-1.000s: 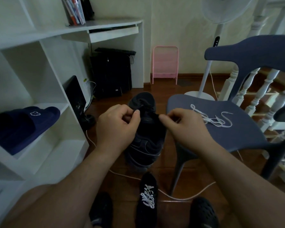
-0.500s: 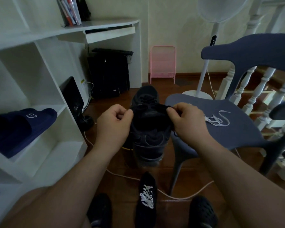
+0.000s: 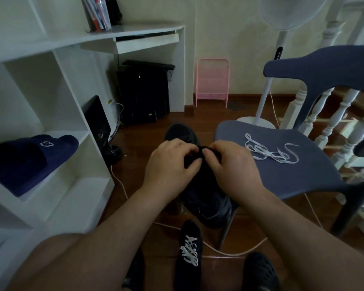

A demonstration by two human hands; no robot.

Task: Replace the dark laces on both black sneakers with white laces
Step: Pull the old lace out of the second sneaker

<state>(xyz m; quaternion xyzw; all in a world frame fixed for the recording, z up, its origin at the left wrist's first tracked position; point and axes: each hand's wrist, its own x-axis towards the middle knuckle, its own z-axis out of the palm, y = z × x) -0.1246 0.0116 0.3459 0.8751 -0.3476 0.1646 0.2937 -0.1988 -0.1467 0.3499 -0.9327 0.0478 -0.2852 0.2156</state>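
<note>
Both our hands, left hand [image 3: 169,164] and right hand [image 3: 233,166], pinch the black mesh sneaker [image 3: 206,198] at its tongue. A loose white flat lace [image 3: 270,153] lies near the blue plastic chair seat [image 3: 282,177] front edge

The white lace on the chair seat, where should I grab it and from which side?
Pinch the white lace at the free end curling up at its far right, coming from above with the right hand. That end lies clear of the tangle on the flat chair seat, so it should pull free.
</note>
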